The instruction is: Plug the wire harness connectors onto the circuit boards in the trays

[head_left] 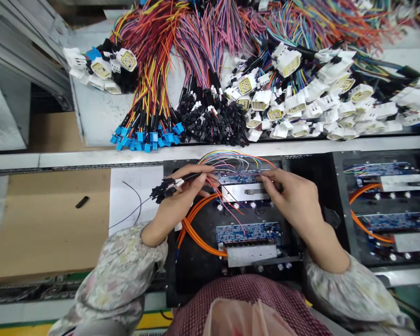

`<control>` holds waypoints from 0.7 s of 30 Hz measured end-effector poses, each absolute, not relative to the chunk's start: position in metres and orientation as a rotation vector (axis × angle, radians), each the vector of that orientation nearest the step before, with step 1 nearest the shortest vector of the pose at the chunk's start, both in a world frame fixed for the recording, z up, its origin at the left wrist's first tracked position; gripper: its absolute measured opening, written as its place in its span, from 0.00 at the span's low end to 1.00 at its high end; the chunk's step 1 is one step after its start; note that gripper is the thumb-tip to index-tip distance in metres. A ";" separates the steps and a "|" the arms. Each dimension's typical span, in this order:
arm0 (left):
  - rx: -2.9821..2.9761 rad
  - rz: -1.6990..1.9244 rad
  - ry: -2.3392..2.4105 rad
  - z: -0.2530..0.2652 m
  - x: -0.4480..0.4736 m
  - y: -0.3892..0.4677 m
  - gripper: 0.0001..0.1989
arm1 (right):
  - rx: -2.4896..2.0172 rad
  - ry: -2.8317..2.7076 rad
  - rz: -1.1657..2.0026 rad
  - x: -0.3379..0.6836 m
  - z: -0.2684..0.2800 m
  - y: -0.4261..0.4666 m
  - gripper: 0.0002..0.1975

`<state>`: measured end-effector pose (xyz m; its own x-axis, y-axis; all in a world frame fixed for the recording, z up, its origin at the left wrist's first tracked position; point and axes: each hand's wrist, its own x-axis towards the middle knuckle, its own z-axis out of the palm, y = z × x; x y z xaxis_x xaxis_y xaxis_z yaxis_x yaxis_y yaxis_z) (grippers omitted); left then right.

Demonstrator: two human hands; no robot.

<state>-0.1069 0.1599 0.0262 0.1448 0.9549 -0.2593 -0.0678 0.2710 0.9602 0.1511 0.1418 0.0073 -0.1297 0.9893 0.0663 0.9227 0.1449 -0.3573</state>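
Over the black tray (192, 280), my left hand (182, 198) grips a wire harness (166, 189) between thumb and fingers, its cluster of small black connectors pointing left and slightly toward me. Its long axis runs roughly left to right, and thin loose wires fan from the other end, rightward and down across a silver bar (245, 192). My right hand (296, 191), apart from the left, is at the right end of the upper circuit board (233, 178), thumb and forefinger close together; I cannot tell whether they pinch anything. That board lies lengthwise across me, parallel to the lower circuit board (248, 233). Orange cables (196, 235) loop at their left. Further left, a white printed sheet (136, 196) lies beside a tan panel (49, 224). Beyond the tray, a pale shelf (101, 123) carries heaped wire bundles ending in blue connectors (147, 140), black ones and white connectors (301, 102).
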 end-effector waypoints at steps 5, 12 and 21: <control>1.021 0.965 1.159 0.025 -0.107 0.160 0.08 | -1.845 -2.132 0.325 0.150 0.006 0.143 0.11; 1.062 0.993 1.169 0.025 -0.107 0.160 0.09 | -1.802 -2.229 0.247 0.149 0.016 0.144 0.11; 1.078 0.977 1.175 0.025 -0.106 0.160 0.08 | -1.431 -2.299 0.370 0.117 0.042 0.135 0.08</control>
